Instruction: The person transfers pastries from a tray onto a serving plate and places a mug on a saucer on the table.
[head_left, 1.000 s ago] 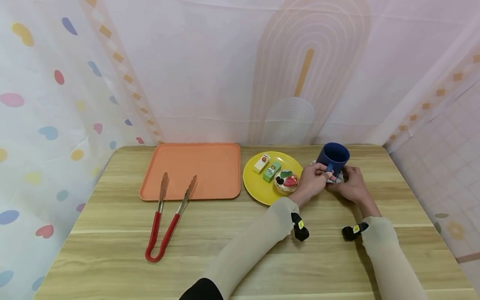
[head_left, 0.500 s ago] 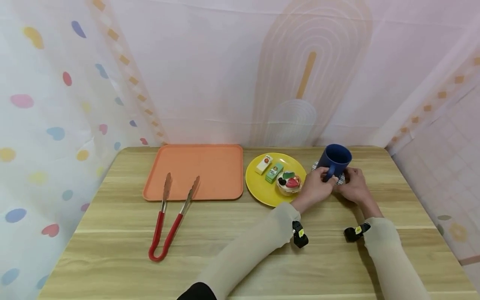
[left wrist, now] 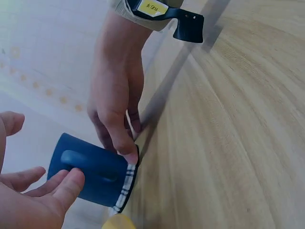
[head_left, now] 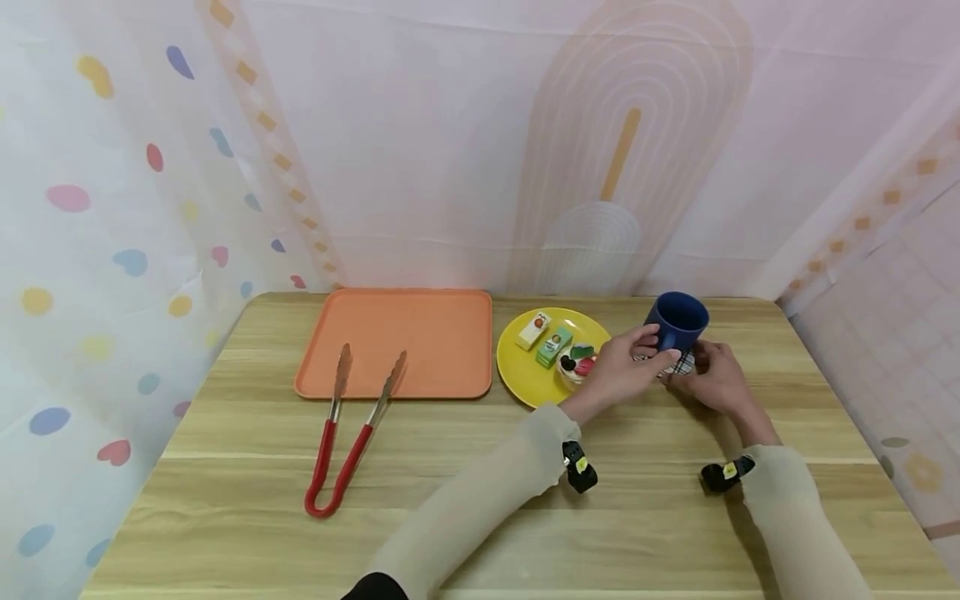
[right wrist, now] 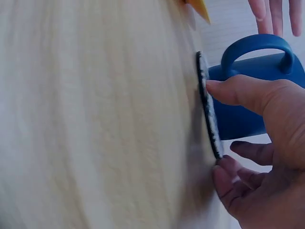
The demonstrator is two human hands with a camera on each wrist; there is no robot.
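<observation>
A blue mug (head_left: 684, 323) stands upright on a plaid coaster (head_left: 681, 365) at the table's right rear. My right hand (head_left: 717, 380) pinches the coaster's edge, thumb on top and fingertips under it, as the right wrist view shows. There the coaster (right wrist: 210, 110) looks slightly raised, with a shadow beside it. My left hand (head_left: 624, 368) is by the mug's handle (right wrist: 257, 43), fingers spread and not wrapped round it. In the left wrist view its thumb overlaps the handle; in the right wrist view the visible fingers are apart from the mug.
Left of the mug, a yellow plate (head_left: 525, 375) carries two small boxes and a fruit tart (head_left: 576, 364), partly behind my left hand. Farther left lies an orange tray (head_left: 435, 342), with red-handled tongs (head_left: 352, 454) reaching onto it. A curtain (head_left: 420, 150) hangs behind the table.
My left hand's fingers have loosened from the mug's handle and spread. My right hand stays at the coaster. The head view has shifted slightly.
</observation>
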